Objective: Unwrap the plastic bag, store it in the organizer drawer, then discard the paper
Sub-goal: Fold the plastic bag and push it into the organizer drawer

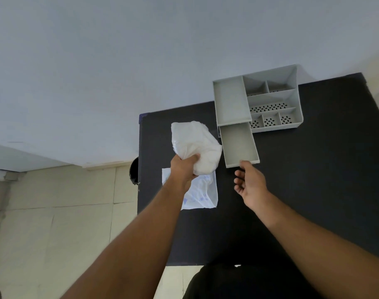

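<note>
My left hand (183, 169) grips a crumpled white plastic bag (195, 143) and holds it above the black table (313, 180), just left of the drawer. The grey organizer (272, 100) stands at the table's far side. Its lower drawer (239, 143) is pulled out toward me and shows nothing inside. My right hand (250, 184) hovers at the drawer's front edge, fingers apart and holding nothing. A flat white paper wrapper (202, 195) with blue print lies on the table under my left wrist.
The organizer has several compartments with perforated bottoms and an upper tray (230, 102). A dark round bin (134, 171) shows partly past the table's left edge, on the tiled floor (54, 223). A pale wall rises behind the table.
</note>
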`<state>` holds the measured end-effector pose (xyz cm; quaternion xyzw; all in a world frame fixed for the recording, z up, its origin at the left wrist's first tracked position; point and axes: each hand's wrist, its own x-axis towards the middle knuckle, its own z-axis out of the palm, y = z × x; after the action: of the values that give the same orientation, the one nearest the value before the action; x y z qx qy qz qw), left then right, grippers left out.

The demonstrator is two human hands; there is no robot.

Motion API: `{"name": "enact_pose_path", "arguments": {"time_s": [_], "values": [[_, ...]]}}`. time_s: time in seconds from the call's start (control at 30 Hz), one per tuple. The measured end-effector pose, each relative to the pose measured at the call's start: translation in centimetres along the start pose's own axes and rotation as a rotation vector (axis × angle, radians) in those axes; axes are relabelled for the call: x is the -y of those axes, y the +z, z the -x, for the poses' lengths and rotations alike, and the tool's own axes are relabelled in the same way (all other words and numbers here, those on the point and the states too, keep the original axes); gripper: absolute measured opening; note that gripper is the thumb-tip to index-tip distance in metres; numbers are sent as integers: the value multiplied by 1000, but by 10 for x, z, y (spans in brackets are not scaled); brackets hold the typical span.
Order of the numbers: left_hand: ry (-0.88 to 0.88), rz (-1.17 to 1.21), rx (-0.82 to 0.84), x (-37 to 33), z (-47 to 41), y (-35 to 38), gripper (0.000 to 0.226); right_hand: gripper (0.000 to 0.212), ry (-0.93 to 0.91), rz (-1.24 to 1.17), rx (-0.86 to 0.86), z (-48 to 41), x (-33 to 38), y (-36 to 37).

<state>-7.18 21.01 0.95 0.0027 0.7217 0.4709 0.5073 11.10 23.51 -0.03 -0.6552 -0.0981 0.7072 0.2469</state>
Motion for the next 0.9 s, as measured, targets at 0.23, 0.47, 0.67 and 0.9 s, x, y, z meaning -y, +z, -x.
{"name": "enact_pose_path", "arguments": {"time_s": [0.23,0.47,0.67,0.9], "values": [[28,6,46,22,8,-12,49,12,-35,57,-42,11,-20,-12],[36,20,74,27,13,-25,54,12,-43,120,-34,11,-23,-12],[26,37,105,30,15,-30,52,12,-26,148,-27,10,-25,-10],[18,36,126,32,17,-27,51,8,-77,137,-43,7,-21,-6]]}}
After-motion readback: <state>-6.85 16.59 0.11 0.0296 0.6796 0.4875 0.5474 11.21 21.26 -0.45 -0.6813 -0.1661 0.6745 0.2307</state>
